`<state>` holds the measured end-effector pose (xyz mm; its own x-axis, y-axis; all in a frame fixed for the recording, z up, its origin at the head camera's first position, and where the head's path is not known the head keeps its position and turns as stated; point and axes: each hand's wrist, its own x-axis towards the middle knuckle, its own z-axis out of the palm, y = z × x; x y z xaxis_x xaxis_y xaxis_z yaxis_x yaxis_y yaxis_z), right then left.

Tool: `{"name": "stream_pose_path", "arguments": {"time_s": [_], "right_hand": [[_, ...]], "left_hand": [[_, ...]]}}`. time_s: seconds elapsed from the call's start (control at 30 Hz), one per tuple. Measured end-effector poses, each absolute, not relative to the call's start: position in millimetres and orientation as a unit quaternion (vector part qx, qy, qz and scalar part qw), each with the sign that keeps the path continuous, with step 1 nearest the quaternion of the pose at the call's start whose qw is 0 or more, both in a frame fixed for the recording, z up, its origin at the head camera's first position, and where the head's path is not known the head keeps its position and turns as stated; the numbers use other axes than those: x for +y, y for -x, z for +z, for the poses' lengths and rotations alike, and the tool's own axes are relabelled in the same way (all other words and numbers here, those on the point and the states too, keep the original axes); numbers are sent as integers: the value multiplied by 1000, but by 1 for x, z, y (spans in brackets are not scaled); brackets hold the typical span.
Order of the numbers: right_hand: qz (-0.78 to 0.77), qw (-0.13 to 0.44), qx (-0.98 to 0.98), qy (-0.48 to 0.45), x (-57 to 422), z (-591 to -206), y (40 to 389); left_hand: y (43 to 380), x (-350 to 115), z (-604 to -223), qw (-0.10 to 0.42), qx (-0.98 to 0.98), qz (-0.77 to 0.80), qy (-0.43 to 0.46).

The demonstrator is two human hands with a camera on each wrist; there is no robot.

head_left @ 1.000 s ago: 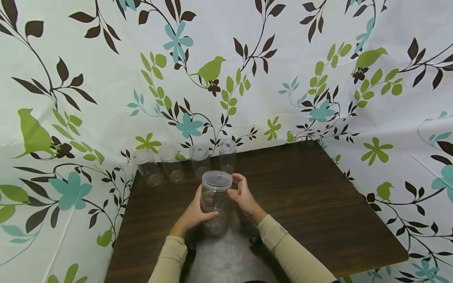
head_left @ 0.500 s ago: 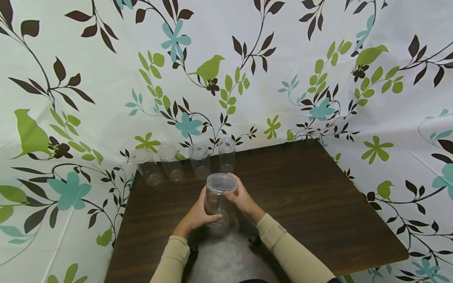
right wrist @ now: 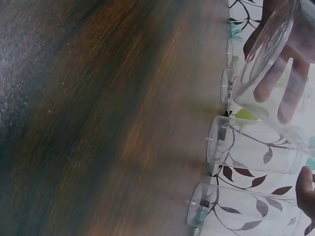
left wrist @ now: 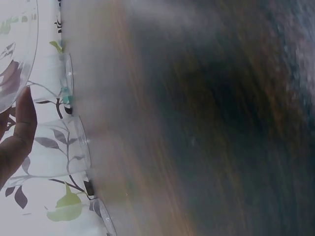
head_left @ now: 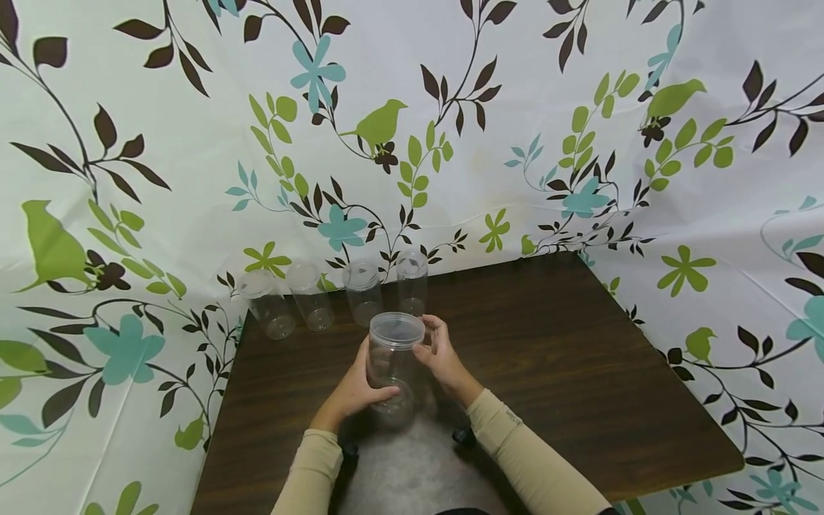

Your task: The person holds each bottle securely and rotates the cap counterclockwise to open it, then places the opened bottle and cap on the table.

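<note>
A clear plastic jar (head_left: pixel 388 368) is held upright above the front of the dark table. My left hand (head_left: pixel 350 390) grips its body, with the thumb across the near side. Through the clear wall in the right wrist view, fingers (right wrist: pixel 273 83) of the left hand show behind the jar. At the top sits a clear screw lid (head_left: pixel 397 329). My right hand (head_left: pixel 447 361) pinches the lid's right edge between thumb and fingers. In the left wrist view a finger (left wrist: pixel 25 118) of my left hand touches the jar wall.
Several clear jars stand in a row along the table's back left edge, among them a left-end jar (head_left: pixel 270 307) and a right-end jar (head_left: pixel 413 282). The dark wooden table (head_left: pixel 547 372) meets a patterned cloth (head_left: pixel 483 164) behind and at the right.
The jar shifts slightly right and then back left, with both hands. My right thumb and fingers turn forward over the lid's rim, then return to its right side.
</note>
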<state>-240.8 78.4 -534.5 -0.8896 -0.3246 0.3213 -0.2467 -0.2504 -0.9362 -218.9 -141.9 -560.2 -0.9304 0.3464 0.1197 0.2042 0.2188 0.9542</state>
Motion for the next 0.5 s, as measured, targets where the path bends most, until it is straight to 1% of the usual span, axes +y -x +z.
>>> {"name": "stream_pose_path", "arguments": {"time_s": [0.07, 0.3, 0.5], "right_hand": [[-752, 22, 616, 236, 79, -534, 240], [-751, 40, 612, 244, 78, -532, 240], [-761, 69, 597, 246, 79, -531, 244]], "left_hand": [[219, -144, -560, 60, 777, 602, -175], [218, -143, -559, 57, 786, 591, -173], [216, -138, -557, 47, 799, 567, -192]]}}
